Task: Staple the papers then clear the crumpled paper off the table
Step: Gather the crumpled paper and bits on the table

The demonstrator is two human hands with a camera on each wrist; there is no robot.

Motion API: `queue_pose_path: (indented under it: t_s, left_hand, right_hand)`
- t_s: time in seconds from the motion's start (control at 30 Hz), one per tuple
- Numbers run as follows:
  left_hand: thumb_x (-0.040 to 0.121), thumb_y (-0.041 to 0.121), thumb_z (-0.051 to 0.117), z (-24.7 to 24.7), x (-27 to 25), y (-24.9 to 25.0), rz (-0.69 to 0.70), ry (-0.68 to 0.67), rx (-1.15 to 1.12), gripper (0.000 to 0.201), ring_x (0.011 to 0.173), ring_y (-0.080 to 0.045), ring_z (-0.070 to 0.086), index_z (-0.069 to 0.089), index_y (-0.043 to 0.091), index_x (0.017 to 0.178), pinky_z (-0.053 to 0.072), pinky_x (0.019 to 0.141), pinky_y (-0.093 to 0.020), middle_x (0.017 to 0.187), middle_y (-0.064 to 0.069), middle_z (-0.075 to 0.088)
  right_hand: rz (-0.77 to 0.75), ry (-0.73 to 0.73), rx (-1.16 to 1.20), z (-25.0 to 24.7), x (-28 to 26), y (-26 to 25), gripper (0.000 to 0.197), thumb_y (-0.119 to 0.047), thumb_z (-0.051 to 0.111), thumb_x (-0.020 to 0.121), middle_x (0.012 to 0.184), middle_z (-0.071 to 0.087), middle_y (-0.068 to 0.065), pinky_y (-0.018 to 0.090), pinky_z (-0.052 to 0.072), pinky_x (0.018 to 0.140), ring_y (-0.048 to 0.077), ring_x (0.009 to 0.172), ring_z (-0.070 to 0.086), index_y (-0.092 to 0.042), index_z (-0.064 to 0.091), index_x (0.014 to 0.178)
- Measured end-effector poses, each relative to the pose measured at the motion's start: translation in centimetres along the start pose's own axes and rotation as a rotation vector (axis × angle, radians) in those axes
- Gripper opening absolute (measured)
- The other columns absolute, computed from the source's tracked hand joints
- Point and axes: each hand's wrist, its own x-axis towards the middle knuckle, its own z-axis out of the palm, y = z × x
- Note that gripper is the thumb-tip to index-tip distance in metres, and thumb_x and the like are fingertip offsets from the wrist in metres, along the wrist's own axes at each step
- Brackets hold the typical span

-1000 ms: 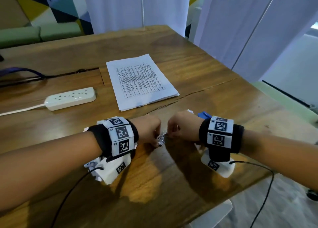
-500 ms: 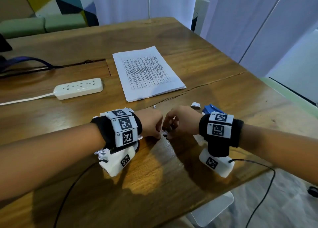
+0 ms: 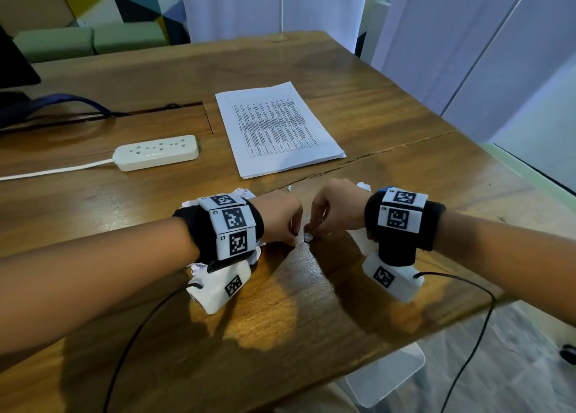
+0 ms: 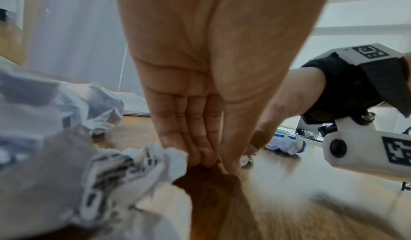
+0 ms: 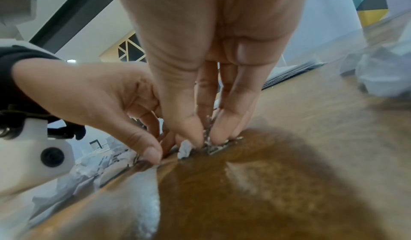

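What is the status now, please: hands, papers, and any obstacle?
Right hand pinches loose staples; left hand fingertips on table. Papers lie untouched. Crumpled paper under left wrist.

white power strip (image 3: pixel 156 152) sits on the table way off past the left hand, dark cables (image 3: pixel 62 107) beyond it

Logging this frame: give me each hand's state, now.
Left hand: fingertips pinched together at the table; what it holds cannot be told.
Right hand: pinching a small cluster of metal staples.
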Motion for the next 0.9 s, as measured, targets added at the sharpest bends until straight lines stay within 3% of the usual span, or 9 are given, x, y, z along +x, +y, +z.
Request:
queue_pose_path:
  t_s: [0.07, 0.27, 0.37, 0.43, 0.6, 0.7, 0.8, 0.9]
  left_hand:
    - [0.082, 0.028, 0.069, 0.1, 0.3, 0.1, -0.011, 0.002, -0.011, 0.023, 0.080, -0.009, 0.053, 0.068, 0.015, 0.100, 0.040, 0.062, -0.019, 0.101, 0.000, 0.070]
    - [0.077, 0.035, 0.074, 0.4, 1.3, 0.4, -0.063, -0.001, -0.046, 0.028, 0.085, -0.013, 0.055, 0.062, 0.018, 0.095, 0.043, 0.070, -0.025, 0.088, 0.005, 0.061]
    - [0.077, 0.028, 0.075, 0.1, 1.5, 0.8, -0.065, 0.003, -0.079, 0.027, 0.084, -0.012, 0.055, 0.064, 0.015, 0.098, 0.041, 0.066, -0.022, 0.085, 0.006, 0.059]
    - [0.076, 0.022, 0.076, -0.1, 1.8, 1.1, -0.072, -0.001, -0.118, 0.024, 0.084, -0.012, 0.057, 0.066, 0.013, 0.096, 0.042, 0.065, -0.021, 0.085, 0.004, 0.062]
    - [0.075, 0.014, 0.077, -0.6, 2.7, 1.9, -0.074, 0.006, -0.202, 0.024, 0.084, -0.011, 0.065, 0.071, 0.012, 0.098, 0.051, 0.072, -0.022, 0.094, -0.001, 0.074]
    - [0.077, 0.008, 0.074, -1.0, 2.8, 1.9, -0.080, 0.006, -0.228, 0.030, 0.090, -0.012, 0.066, 0.069, 0.012, 0.106, 0.052, 0.080, -0.024, 0.098, 0.000, 0.074]
    - [0.075, 0.017, 0.077, -0.6, 2.8, 2.1, -0.124, 0.000, -0.252, 0.043, 0.091, -0.013, 0.060, 0.060, 0.014, 0.114, 0.050, 0.072, -0.021, 0.098, 0.003, 0.063]
    - [0.070, 0.034, 0.080, 0.5, 3.2, 3.1, -0.138, 0.009, -0.193, 0.054, 0.098, -0.016, 0.056, 0.055, 0.017, 0.115, 0.048, 0.080, -0.026, 0.106, 0.001, 0.060]
  right_hand:
    - [0.009, 0.019, 0.023, -0.2, -0.1, 0.2, 0.008, -0.023, 0.080, 0.070, 0.074, 0.070, -0.004, 0.015, 0.046, 0.056, 0.005, 0.067, 0.063, -0.022, 0.073, 0.073]
    - [0.038, 0.049, 0.207, -1.2, -0.4, 1.9, 0.019, -0.007, 0.078, 0.068, 0.054, 0.067, -0.010, 0.021, 0.052, 0.061, 0.003, 0.054, 0.064, -0.023, 0.070, 0.063]
    - [0.027, 0.091, 0.290, -2.2, -0.9, 2.4, 0.014, -0.003, 0.078, 0.069, 0.060, 0.069, -0.005, 0.022, 0.056, 0.065, 0.004, 0.055, 0.064, -0.016, 0.071, 0.068]
    - [0.021, 0.098, 0.366, -2.7, -1.3, 2.6, 0.011, 0.000, 0.076, 0.070, 0.061, 0.069, -0.002, 0.019, 0.054, 0.060, 0.004, 0.053, 0.065, -0.010, 0.072, 0.071]
    - [0.035, 0.117, 0.443, -3.2, -1.6, 3.0, 0.008, 0.003, 0.074, 0.071, 0.065, 0.070, 0.007, 0.015, 0.052, 0.055, 0.005, 0.052, 0.066, -0.003, 0.071, 0.075]
    - [0.045, 0.139, 0.441, -3.2, -1.9, 3.3, 0.009, 0.002, 0.075, 0.069, 0.063, 0.070, 0.004, 0.016, 0.051, 0.055, 0.005, 0.052, 0.066, -0.005, 0.072, 0.074]
    - [0.056, 0.136, 0.450, -3.3, -2.2, 3.6, 0.008, 0.001, 0.075, 0.070, 0.066, 0.071, 0.005, 0.016, 0.052, 0.056, 0.006, 0.054, 0.066, -0.004, 0.072, 0.076]
    - [0.069, 0.137, 0.440, -3.4, -2.3, 3.6, 0.008, 0.000, 0.075, 0.071, 0.068, 0.071, 0.006, 0.015, 0.051, 0.055, 0.004, 0.053, 0.066, -0.004, 0.071, 0.077]
